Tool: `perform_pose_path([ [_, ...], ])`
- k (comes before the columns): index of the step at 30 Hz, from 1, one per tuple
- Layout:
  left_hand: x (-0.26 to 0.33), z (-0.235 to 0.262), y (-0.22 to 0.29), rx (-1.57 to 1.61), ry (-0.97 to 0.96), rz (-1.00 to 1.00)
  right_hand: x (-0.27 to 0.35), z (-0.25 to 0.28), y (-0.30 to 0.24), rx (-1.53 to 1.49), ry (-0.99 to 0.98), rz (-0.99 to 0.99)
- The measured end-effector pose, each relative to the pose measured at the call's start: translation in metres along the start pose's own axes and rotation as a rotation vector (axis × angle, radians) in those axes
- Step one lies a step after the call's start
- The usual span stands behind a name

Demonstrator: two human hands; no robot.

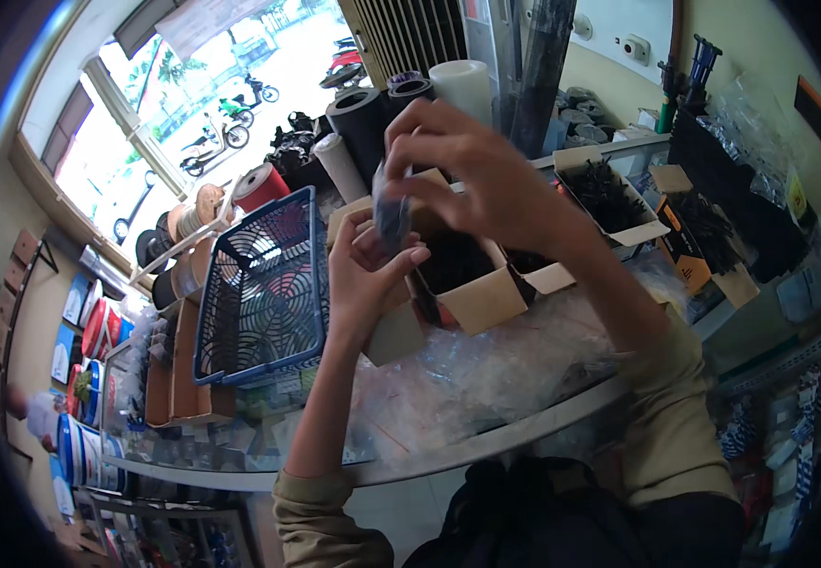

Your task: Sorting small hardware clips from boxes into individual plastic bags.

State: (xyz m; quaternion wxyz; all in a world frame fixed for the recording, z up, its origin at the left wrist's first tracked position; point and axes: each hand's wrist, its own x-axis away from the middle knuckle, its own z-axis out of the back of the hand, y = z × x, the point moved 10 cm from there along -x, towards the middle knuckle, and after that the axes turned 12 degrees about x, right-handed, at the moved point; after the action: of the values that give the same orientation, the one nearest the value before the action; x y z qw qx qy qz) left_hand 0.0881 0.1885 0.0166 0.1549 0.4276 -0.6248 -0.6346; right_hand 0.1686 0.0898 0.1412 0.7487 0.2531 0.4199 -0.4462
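A small clear plastic bag with something dark inside is held upright above the counter. My left hand supports it from below, fingers curled behind it and the thumb out to the right. From above, my right hand is closed at the bag's top edge, the fingers bent down; its fingertips are partly hidden. Beneath my hands stands an open cardboard box of black pieces whose kind I cannot make out. Loose clear plastic bags lie heaped on the glass counter between my forearms.
A blue plastic basket stands left of my left hand, beside a long brown carton. More open boxes with black pieces are at the right. Black and white rolls rise behind. The counter's curved front edge runs near my body.
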Motion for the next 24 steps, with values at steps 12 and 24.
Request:
perform_pose_path([
  [12,-0.006,0.015,-0.002,0.147,0.063,-0.075,-0.026,0.017,0.000,0.176,-0.200,0.151],
  [24,0.002,-0.018,0.006,0.030,-0.135,-0.070,0.014,-0.042,-0.017,-0.018,-0.283,0.185],
])
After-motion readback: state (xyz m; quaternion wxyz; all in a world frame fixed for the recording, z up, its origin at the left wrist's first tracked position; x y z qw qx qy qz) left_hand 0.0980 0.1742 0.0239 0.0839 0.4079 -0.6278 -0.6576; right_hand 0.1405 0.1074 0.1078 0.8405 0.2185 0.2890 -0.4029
